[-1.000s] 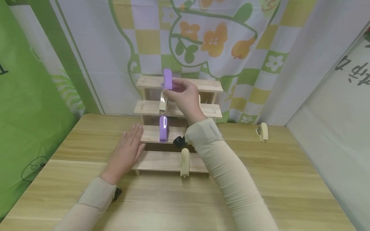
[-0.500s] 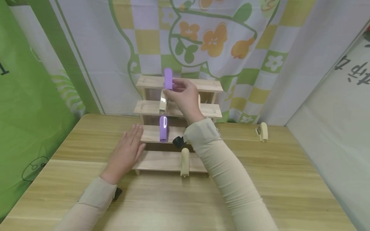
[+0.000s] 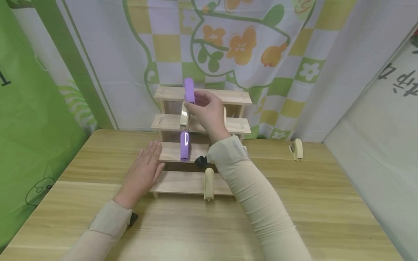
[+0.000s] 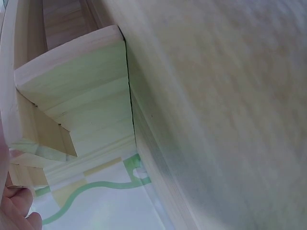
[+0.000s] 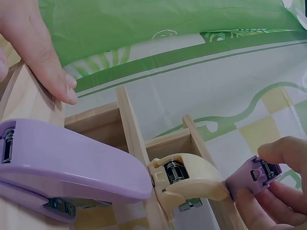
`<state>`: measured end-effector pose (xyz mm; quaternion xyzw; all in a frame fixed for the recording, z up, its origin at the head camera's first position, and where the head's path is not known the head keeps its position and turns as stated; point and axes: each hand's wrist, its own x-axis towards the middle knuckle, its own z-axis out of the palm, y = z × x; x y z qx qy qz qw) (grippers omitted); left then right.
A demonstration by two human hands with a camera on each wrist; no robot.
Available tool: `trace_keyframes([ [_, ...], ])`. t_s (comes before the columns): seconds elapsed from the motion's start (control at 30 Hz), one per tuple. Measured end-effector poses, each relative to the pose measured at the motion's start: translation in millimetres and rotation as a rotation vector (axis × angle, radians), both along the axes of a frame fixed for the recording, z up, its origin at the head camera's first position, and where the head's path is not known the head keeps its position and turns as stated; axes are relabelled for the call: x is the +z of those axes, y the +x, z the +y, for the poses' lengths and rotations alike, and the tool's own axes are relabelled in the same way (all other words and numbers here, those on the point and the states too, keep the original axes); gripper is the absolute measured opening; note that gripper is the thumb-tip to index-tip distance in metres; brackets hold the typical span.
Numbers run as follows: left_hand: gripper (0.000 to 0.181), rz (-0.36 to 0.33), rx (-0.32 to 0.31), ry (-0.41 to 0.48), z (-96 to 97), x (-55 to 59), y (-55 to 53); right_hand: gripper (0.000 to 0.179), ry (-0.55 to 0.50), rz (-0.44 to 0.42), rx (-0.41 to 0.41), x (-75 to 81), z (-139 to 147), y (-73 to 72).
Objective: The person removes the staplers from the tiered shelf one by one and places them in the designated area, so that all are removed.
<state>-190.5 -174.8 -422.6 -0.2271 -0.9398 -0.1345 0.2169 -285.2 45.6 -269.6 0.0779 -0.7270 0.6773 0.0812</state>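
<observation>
My right hand [image 3: 210, 112] pinches a purple stapler [image 3: 189, 90] between thumb and fingers at the top shelf of a stepped wooden rack [image 3: 176, 182]. In the right wrist view, that held stapler [image 5: 252, 176] points one end at the camera. My left hand [image 3: 141, 173] lies with straight fingers against the rack's left end. Below the held stapler, a cream stapler [image 3: 184, 117] stands on the second shelf and another purple stapler [image 3: 184, 148] on the third. The lowest shelf bears a cream stapler [image 3: 209, 184] right of its middle.
A cream stapler [image 3: 298, 149] stands on the wooden table [image 3: 326, 203] at the right rear. Mostly hidden behind my right hand, a cream-coloured edge [image 3: 225, 113] shows at the second shelf. A patterned curtain [image 3: 169, 47] hangs close behind the rack.
The purple stapler in my right hand shifts very slightly left and down from half a second ago. My left hand keeps its place at the rack.
</observation>
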Motion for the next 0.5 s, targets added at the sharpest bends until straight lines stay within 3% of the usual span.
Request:
trace_keyframes([
  [0.5, 0.065, 0.003, -0.003, 0.006, -0.5, -1.2, -0.1, 0.046, -0.117, 0.112, 0.002, 0.0, 24, 20.3],
])
